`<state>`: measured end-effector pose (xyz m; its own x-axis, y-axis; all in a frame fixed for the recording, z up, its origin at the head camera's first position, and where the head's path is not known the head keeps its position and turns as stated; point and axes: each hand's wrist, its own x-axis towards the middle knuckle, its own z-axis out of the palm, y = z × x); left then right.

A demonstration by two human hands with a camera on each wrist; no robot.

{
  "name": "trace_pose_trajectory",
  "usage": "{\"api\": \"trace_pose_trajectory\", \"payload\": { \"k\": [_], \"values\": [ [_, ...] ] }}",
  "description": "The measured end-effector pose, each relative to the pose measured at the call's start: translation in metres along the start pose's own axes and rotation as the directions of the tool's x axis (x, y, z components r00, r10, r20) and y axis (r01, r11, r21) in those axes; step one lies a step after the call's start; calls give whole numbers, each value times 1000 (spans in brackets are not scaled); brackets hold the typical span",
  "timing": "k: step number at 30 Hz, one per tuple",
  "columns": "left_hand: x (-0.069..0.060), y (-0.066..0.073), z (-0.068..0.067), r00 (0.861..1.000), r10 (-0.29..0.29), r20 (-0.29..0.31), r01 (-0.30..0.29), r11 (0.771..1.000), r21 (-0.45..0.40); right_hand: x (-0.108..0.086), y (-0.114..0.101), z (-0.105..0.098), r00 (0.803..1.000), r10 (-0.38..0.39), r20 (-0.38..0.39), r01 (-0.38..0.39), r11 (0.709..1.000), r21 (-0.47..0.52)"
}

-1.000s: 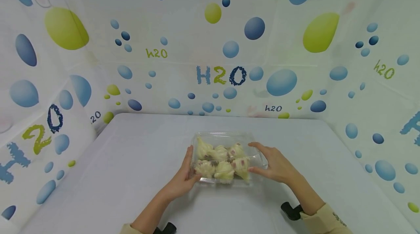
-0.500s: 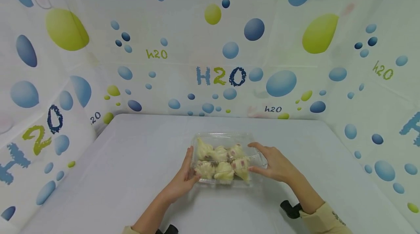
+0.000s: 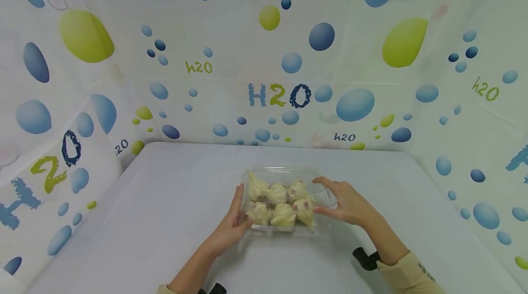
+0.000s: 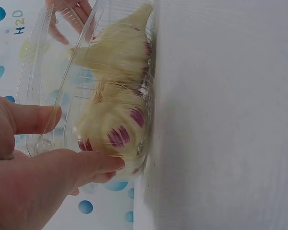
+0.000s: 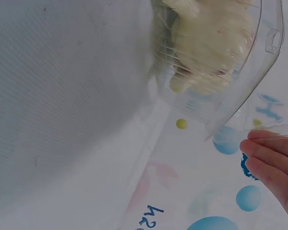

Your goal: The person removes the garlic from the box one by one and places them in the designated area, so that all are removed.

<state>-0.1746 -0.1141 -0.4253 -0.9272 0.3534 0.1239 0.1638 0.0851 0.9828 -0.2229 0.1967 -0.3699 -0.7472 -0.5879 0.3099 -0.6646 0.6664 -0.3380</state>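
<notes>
A clear plastic clamshell box (image 3: 284, 172) with several pale, purple-streaked garlic bulbs (image 3: 283, 215) inside rests on the white table. My left hand (image 3: 228, 230) grips its left side, thumb near the front corner. In the left wrist view, that hand (image 4: 43, 167) has the box's corner and rim between its digits, with the bulbs (image 4: 115, 127) behind the plastic. On the right, my right hand (image 3: 344, 202) pinches the edge of the transparent lid (image 3: 319, 200), which appears partly lifted. The right wrist view shows its fingers (image 5: 271, 155) on a thin clear edge, apart from the tray's rim (image 5: 273, 43).
A white cloth covers the table (image 3: 181, 184) around the box. Behind and at both sides hangs a white curtain (image 3: 231, 24) printed with blue and green drops. Black camera mounts (image 3: 366, 258) sit at the wrists, close above the table.
Very little differs. My right hand has shifted slightly upward at the lid's edge, while my left hand and the box keep their place.
</notes>
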Motion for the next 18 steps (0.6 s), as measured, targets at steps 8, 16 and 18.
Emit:
{"api": "trace_pose_trajectory", "payload": {
  "k": [8, 16, 18],
  "values": [
    [1, 1, 0, 1000, 8, 7, -8, 1000, -19, 3, 1, -2, 1000, -13, -3, 13, 1000, 3],
    [-2, 1, 0, 1000, 0, -5, 0, 998, -56, 7, 6, -11, 1000, -18, -6, 18, 999, 34],
    [-3, 2, 0, 1000, -9, -15, 8, 998, -63, 8, 8, -15, 1000, -13, -8, 13, 998, 66]
  ]
}}
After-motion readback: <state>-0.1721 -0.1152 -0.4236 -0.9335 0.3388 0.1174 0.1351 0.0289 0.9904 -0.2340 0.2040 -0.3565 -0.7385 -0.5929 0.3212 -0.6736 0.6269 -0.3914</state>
